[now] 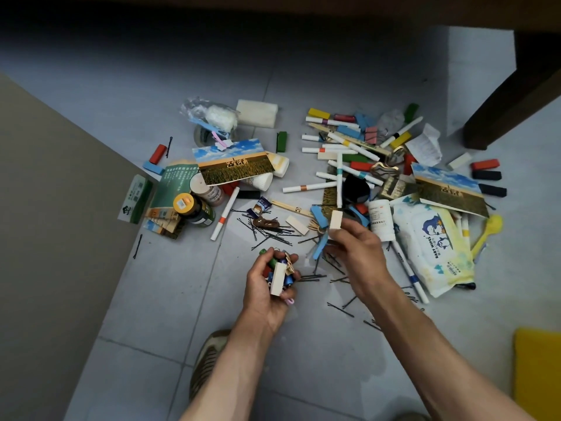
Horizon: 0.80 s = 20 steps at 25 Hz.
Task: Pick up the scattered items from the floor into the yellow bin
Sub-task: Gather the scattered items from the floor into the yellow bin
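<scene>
Pale wood block (335,220) being pinched by right hand (355,253), over floor mess. Bunch of small toys (277,268) being gripped in left hand (267,287). Block likely light, hard; best held by flat sides. Yellow bin (537,375) waiting near right.

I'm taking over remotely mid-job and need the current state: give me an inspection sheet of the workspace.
Surface: pale grey tiled floor, littered.
Job's things: yellow plastic bin, corner only, lower right; contents hidden.
Clutter: white marker pens, black hairpins, baby wipes pack, landscape postcards, coloured blocks.
Grippers: left hand grips a fistful of small items; right hand pinches a pale wooden block.
Cables: nothing seen.
Surroundings: dark wooden furniture leg; beige wall, left.
</scene>
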Motion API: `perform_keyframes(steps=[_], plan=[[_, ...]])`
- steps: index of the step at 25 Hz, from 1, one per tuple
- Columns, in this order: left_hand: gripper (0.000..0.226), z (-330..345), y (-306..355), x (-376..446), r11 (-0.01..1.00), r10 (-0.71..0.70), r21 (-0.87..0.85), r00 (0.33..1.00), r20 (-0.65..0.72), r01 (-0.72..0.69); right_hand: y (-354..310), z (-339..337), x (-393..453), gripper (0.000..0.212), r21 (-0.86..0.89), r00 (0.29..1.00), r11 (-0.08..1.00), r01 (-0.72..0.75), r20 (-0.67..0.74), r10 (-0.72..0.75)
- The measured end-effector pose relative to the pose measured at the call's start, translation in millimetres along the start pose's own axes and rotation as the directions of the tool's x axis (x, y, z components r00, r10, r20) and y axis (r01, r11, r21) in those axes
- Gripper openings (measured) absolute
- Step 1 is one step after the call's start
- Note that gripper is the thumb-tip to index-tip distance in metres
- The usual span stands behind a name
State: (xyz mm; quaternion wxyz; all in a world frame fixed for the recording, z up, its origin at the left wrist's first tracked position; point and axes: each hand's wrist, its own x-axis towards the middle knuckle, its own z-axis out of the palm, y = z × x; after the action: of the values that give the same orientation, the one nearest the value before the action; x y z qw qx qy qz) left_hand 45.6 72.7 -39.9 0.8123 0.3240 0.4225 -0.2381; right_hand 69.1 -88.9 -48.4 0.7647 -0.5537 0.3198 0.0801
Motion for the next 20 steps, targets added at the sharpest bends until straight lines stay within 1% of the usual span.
perform_keyframes(steps=[1, 2, 3, 4, 6, 7, 8, 9, 11, 12, 13, 14, 15, 16, 17, 18, 19, 20], plan=[[0.022, 0.5, -1.7, 0.1, 1.0, 0.0, 0.0, 1.0, -0.002, 0.0, -0.3, -3.6, -3.9, 0.019, 0.232, 0.989, 0.962, -0.143, 0.066, 0.131], [0.021, 1.9, -3.5, 0.1, 1.0, -0.002, 0.002, 1.0, -0.001, 0.002, -0.6, -7.5, -7.2, 0.02, 0.387, 0.968, 0.888, -0.246, 0.139, 0.207], [0.019, 3.1, -5.2, -0.2, 1.0, -0.004, 0.004, 1.0, 0.001, 0.004, -0.9, -10.4, -10.3, 0.024, 0.479, 0.949, 0.821, -0.312, 0.207, 0.24], [0.018, 4.0, -6.3, -0.8, 1.0, -0.005, 0.006, 1.0, 0.005, 0.005, -0.6, -11.8, -12.2, 0.027, 0.53, 0.934, 0.773, -0.348, 0.262, 0.241], [0.018, 4.8, -6.4, -1.9, 1.0, -0.002, 0.004, 1.0, 0.014, 0.002, -1.5, -9.8, -12.7, 0.03, 0.573, 0.921, 0.727, -0.377, 0.312, 0.231], [0.018, 4.7, -5.9, -2.3, 1.0, -0.001, 0.001, 1.0, 0.014, 0.001, -3.2, -7.1, -11.8, 0.029, 0.555, 0.92, 0.739, -0.381, 0.311, 0.24], [0.018, 4.1, -5.4, -2.5, 1.0, 0.0, -0.001, 1.0, 0.014, 0.0, -4.4, -5.3, -9.5, 0.028, 0.505, 0.919, 0.774, -0.382, 0.299, 0.259], [0.018, 3.4, -4.8, -2.2, 1.0, 0.0, -0.002, 1.0, 0.013, 0.0, -6.2, -2.9, -5.9, 0.025, 0.419, 0.92, 0.826, -0.377, 0.277, 0.279], [0.02, 2.1, -3.2, -1.1, 1.0, -0.004, 0.001, 1.0, 0.012, 0.004, -11.3, 3.8, 4.6, 0.019, 0.175, 0.942, 0.931, -0.319, 0.17, 0.291], [0.021, 1.7, -2.1, 0.1, 1.0, -0.006, 0.004, 1.0, 0.012, 0.006, -14.8, 8.1, 11.5, 0.023, 0.004, 0.967, 0.97, -0.241, 0.083, 0.24], [0.021, 1.3, -1.3, 1.3, 1.0, -0.008, 0.007, 1.0, 0.012, 0.008, -17.9, 12.1, 19.4, 0.031, -0.223, 0.994, 0.969, -0.108, 0.009, 0.113], [0.022, 1.3, -0.3, 2.1, 1.0, -0.007, 0.01, 1.0, 0.011, 0.007, -20.4, 16.5, 27.9, 0.037, -0.501, 0.998, 0.863, 0.058, 0.006, -0.064], [0.023, 1.1, 0.3, 2.8, 1.0, -0.004, 0.012, 1.0, 0.007, 0.004, -21.1, 21.1, 35.5, 0.037, -0.759, 0.971, 0.617, 0.207, 0.082, -0.224], [0.023, 0.8, 1.2, 3.1, 1.0, -0.001, 0.018, 1.0, 0.001, 0.001, -20.7, 26.8, 41.1, 0.033, -0.904, 0.937, 0.324, 0.278, 0.182, -0.297], [0.023, 0.6, 2.0, 2.9, 1.0, 0.002, 0.024, 1.0, -0.006, -0.002, -19.8, 30.4, 44.9, 0.028, -0.951, 0.919, 0.101, 0.293, 0.251, -0.304], [0.023, 0.1, 3.3, 2.3, 1.0, 0.005, 0.028, 1.0, -0.011, -0.005, -16.2, 32.2, 46.8, 0.025, -0.955, 0.908, -0.05, 0.294, 0.295, -0.297], [0.023, -0.7, 5.4, 2.3, 1.0, 0.01, 0.028, 1.0, -0.011, -0.009, -10.6, 33.1, 47.9, 0.022, -0.944, 0.9, -0.15, 0.293, 0.325, -0.292], [0.023, -1.8, 8.0, 2.2, 1.0, 0.016, 0.021, 1.0, -0.009, -0.015, -6.5, 32.3, 47.4, 0.02, -0.94, 0.893, -0.192, 0.283, 0.332, -0.304]])
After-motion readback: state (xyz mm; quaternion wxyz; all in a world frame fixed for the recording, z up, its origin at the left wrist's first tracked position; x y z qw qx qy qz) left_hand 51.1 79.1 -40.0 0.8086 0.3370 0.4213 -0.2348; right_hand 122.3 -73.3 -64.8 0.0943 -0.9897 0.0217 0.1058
